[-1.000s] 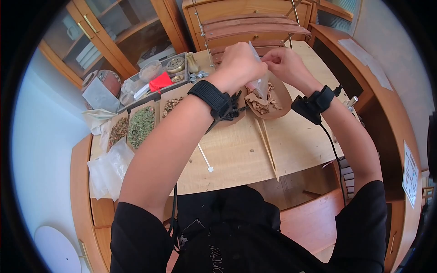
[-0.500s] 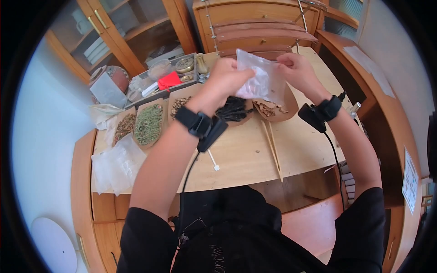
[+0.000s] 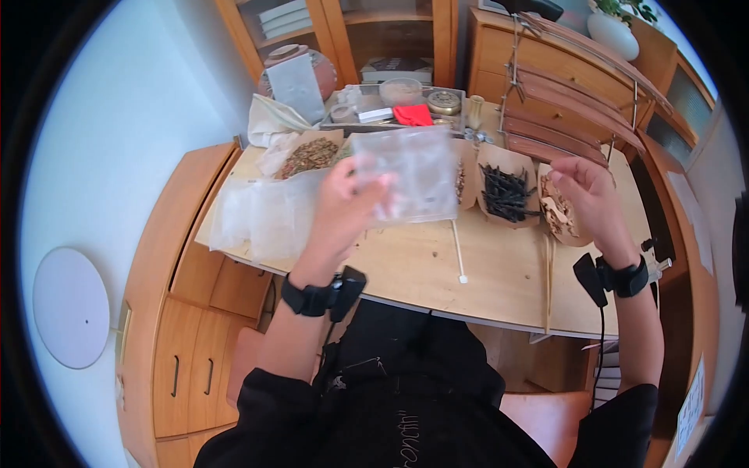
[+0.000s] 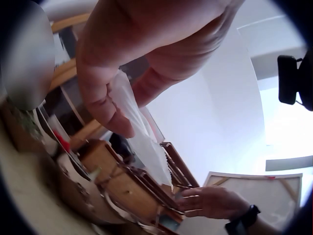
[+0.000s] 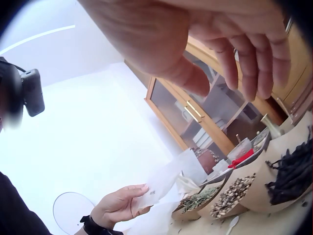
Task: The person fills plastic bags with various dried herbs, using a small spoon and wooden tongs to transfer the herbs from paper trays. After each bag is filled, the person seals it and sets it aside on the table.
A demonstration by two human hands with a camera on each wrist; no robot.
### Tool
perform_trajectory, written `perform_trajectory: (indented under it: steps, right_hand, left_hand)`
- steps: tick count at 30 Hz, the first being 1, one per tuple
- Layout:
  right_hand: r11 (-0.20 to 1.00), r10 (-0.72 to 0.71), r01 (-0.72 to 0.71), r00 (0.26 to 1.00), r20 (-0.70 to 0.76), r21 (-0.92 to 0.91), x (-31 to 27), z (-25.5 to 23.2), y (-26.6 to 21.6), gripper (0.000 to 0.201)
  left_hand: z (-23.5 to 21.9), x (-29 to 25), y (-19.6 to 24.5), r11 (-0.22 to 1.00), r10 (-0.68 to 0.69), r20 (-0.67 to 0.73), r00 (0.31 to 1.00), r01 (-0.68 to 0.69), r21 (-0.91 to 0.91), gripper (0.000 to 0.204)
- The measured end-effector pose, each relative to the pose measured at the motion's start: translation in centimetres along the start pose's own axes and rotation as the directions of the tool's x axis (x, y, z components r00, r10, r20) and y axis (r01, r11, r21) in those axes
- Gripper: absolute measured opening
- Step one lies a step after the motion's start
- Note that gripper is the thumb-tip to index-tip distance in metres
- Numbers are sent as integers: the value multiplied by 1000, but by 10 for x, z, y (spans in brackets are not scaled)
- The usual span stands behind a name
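Note:
My left hand (image 3: 343, 207) pinches a flat clear plastic bag (image 3: 421, 175) by its side, thumb on the near face; the left wrist view shows the bag (image 4: 142, 132) between thumb and fingers. The bag hangs above the table and hides part of the paper trays behind it. My right hand (image 3: 591, 199) is raised over the right end of the table, beside a paper tray of pale dried slices (image 3: 555, 207). In the right wrist view that hand (image 5: 210, 44) holds nothing, its fingers loosely bent and apart.
More clear bags (image 3: 261, 218) lie at the table's left. Black dried strips (image 3: 507, 193) and brown dried pieces (image 3: 310, 158) sit in paper trays. Wooden tongs (image 3: 548, 288) and a small white spoon (image 3: 459, 257) lie in front. Behind stands a grey box with a red cloth (image 3: 412, 115).
The bag, first over the pale slices between both hands, has moved left in my left hand. My right hand has let go of it. The head view has turned left.

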State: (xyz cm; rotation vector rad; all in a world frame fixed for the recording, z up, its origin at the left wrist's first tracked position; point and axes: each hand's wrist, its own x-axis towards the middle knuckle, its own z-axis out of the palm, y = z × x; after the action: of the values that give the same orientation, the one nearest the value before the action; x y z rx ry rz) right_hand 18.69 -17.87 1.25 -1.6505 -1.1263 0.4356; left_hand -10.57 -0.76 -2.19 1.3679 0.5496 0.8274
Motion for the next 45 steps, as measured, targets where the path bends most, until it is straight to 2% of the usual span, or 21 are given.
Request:
perform_trajectory:
  steps: [2, 4, 5, 6, 7, 8, 10, 11, 13, 16, 20, 23, 25, 26, 28, 29, 31, 33, 36, 41, 45]
  right_hand:
    - [998, -62, 63, 998, 23, -24, -5, 18, -5, 20]
    - [983, -91, 110, 987, 132, -147, -5, 31, -2, 16]
    - [980, -132, 145, 986, 104, -135, -7, 41, -3, 14]
    - [979, -127, 142, 986, 105, -146, -9, 47, -4, 14]
    - [980, -95, 111, 990, 104, -166, -9, 52, -5, 14]
    - [979, -63, 81, 993, 104, -185, -8, 56, -6, 14]
    - [987, -25, 44, 992, 124, -155, -8, 63, -7, 13]
    - [990, -13, 31, 991, 130, -139, -8, 65, -7, 13]
    - [992, 8, 10, 991, 137, -127, -9, 67, -6, 13]
    - [990, 5, 16, 989, 150, -138, -9, 72, -5, 14]
    - [991, -18, 35, 992, 128, -132, -14, 76, -19, 14]
    - [984, -48, 70, 990, 136, -165, -14, 76, -25, 14]
    - [981, -59, 84, 988, 144, -173, -14, 77, -26, 13]
    - [985, -48, 71, 988, 146, -158, -14, 78, -26, 13]
    - [989, -33, 55, 988, 153, -140, -14, 82, -29, 13]
    - [990, -83, 98, 986, 142, -103, -15, 84, -33, 14]
    - [989, -114, 123, 987, 109, -85, -18, 84, -40, 14]
    - [974, -167, 180, 980, 105, -140, -21, 83, -45, 14]
    - [953, -119, 148, 985, 123, -265, -25, 76, -44, 12]
    - [946, -140, 159, 986, 87, -281, -27, 71, -32, 13]
    - [925, -91, 95, 995, 28, -369, -28, 61, -25, 13]
  left_hand:
    - [-31, -12, -2, 995, 52, -88, 995, -44, 91, 40]
    - [-51, -19, -9, 963, 179, -262, 948, -114, 246, 42]
    - [-59, -20, -16, 965, 175, -259, 950, -114, 235, 42]
    - [-65, -21, -22, 928, 229, -283, 931, -121, 354, 45]
    - [-68, -22, -26, 876, 287, -302, 909, -121, 467, 48]
    - [-70, -24, -30, 881, 284, -304, 909, -122, 458, 48]
    - [-68, -27, -32, 655, 447, -248, 859, -125, 746, 54]
    - [-72, -27, -37, 664, 438, -254, 862, -120, 738, 54]
    - [-79, -26, -47, 464, 520, -180, 835, -99, 881, 57]
    - [-75, -32, -49, 551, 405, -246, 881, -20, 835, 59]
    - [-75, -33, -58, 529, 450, -187, 873, -93, 843, 57]
    - [-67, -36, -51, 611, 398, -250, 883, -52, 790, 59]
    - [-69, -38, -51, 747, 328, -295, 898, -55, 663, 60]
    - [-68, -40, -48, 745, 327, -298, 897, -50, 666, 60]
    - [-61, -44, -37, 576, 375, -268, 887, 3, 817, 64]
    - [-63, -45, -42, 576, 371, -268, 889, 6, 818, 64]
    - [-64, -43, -56, 303, 572, -209, 793, 32, 953, 68]
    - [-63, -44, -55, 286, 568, -186, 801, 20, 958, 68]
    - [-57, -45, -49, 289, 568, -175, 804, 4, 957, 64]
    - [-56, -43, -49, 304, 563, -121, 818, -68, 950, 55]
    - [-51, -43, -47, 301, 571, -139, 809, -48, 953, 51]
